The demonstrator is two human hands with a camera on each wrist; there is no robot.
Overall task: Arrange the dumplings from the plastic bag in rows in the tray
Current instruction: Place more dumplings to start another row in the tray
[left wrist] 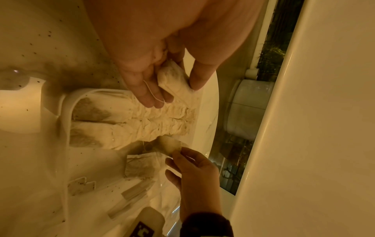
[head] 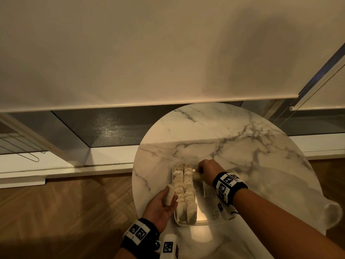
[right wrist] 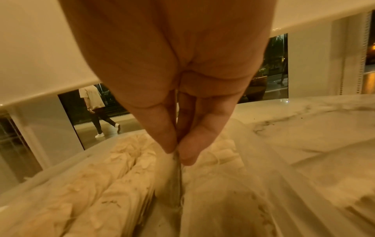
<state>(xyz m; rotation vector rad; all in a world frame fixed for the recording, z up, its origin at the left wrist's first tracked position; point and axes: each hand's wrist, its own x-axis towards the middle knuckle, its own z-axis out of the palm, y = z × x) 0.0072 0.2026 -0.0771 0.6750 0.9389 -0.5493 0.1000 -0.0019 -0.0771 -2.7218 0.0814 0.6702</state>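
So, head view: my left hand (head: 162, 204) sits palm-up beside the tray (head: 202, 223), thumb and fingers curled round one dumpling (head: 169, 195) — two packed rows (head: 184, 191) already lie in the tray on the marble table (head: 233, 133). My right hand (head: 208, 170) is at the tray's far end, fingers bunched.

Left wrist view: dumpling held between thumb and fingers (left wrist: 150, 89) over the rows; right hand pinches another pale piece (left wrist: 169, 146).

Right wrist view: thumb and fingertips (right wrist: 170, 142) pinched tight on a thin edge — the clear plastic bag (right wrist: 263, 168) lies just beside the rows.
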